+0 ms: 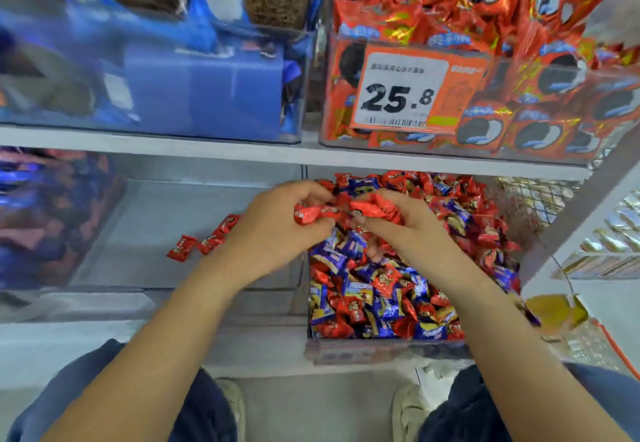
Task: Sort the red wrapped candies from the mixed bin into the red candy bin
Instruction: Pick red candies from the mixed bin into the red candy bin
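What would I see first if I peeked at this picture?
Two hands in the middle, the left hand and right hand, each gripping red candies over a mixed bin of red and blue sweets. Above on the right, an orange price tag reads 25.8.

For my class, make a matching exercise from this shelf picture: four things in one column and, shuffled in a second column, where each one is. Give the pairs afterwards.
Things
1. left hand
2. mixed bin
3. price tag
4. clear bin

Places or states
A. on the front of the upper right bin of red packs
B. lower shelf, right, full of red and blue candies
C. grips red candies at the mixed bin's left edge
D. lower shelf, middle, holds only a few red candies

Pairs: 1-C, 2-B, 3-A, 4-D
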Demonstrator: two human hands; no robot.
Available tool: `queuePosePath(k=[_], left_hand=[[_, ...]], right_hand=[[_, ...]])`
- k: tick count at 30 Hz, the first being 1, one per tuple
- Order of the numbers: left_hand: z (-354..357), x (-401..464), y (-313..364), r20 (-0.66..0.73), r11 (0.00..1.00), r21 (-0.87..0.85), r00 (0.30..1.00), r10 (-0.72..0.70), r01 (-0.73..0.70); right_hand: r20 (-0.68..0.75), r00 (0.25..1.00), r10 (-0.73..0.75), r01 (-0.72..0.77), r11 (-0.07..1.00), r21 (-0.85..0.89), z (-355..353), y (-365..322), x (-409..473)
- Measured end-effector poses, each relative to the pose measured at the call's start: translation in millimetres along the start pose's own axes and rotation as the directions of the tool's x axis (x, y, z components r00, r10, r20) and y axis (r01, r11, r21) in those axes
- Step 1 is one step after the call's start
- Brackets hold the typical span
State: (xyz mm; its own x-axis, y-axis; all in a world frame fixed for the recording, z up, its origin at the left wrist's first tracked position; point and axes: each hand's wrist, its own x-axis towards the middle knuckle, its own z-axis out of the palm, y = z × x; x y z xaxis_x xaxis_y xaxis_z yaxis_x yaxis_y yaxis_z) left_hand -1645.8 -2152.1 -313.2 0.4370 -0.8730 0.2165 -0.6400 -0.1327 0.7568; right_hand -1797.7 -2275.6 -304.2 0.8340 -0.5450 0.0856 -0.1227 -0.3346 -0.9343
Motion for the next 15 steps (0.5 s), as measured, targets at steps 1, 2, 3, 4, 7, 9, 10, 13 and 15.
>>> queuePosePath(k=[1, 2, 3, 4, 7, 9, 10, 13, 15], left_hand=[[-12, 0, -7, 0.031, 0.999, -0.016, 0.998, -0.046, 0.047], [-25, 0, -14, 0.071, 0.995, -0.031, 0.993, -0.096, 0.098], [-37, -2, -22, 0.106, 0.988, -0.041, 0.984, -0.145, 0.150], [-47, -4, -29, 0.119, 0.978, -0.050, 0.974, -0.195, 0.202], [-66, -10, -49, 0.017, 0.933, -0.073, 0.936, -0.351, 0.351], [-71, -13, -63, -0.017, 0.878, -0.103, 0.882, -0.471, 0.467], [-71, -14, -71, -0.008, 0.834, -0.128, 0.841, -0.541, 0.536], [-72, -16, -93, 0.040, 0.748, -0.198, 0.768, -0.639, 0.633], [-75, -17, -101, 0.009, 0.754, -0.169, 0.766, -0.643, 0.635]], right_hand=[[0.014, 1.000, -0.012, 0.012, 1.000, -0.027, 10, -2, 4], [0.024, 0.999, -0.034, 0.036, 0.996, -0.083, 20, -3, 9], [0.034, 0.997, -0.073, 0.077, 0.984, -0.163, 31, -5, 16], [0.050, 0.992, -0.117, 0.125, 0.962, -0.242, 44, -7, 24], [0.156, 0.972, -0.176, 0.223, 0.896, -0.385, 86, -16, 49], [0.263, 0.951, -0.160, 0.276, 0.823, -0.497, 107, -20, 61], [0.326, 0.938, -0.118, 0.286, 0.796, -0.534, 113, -20, 66], [0.399, 0.915, 0.061, 0.230, 0.734, -0.639, 113, -12, 73], [0.365, 0.931, 0.021, 0.231, 0.740, -0.632, 104, -7, 71]])
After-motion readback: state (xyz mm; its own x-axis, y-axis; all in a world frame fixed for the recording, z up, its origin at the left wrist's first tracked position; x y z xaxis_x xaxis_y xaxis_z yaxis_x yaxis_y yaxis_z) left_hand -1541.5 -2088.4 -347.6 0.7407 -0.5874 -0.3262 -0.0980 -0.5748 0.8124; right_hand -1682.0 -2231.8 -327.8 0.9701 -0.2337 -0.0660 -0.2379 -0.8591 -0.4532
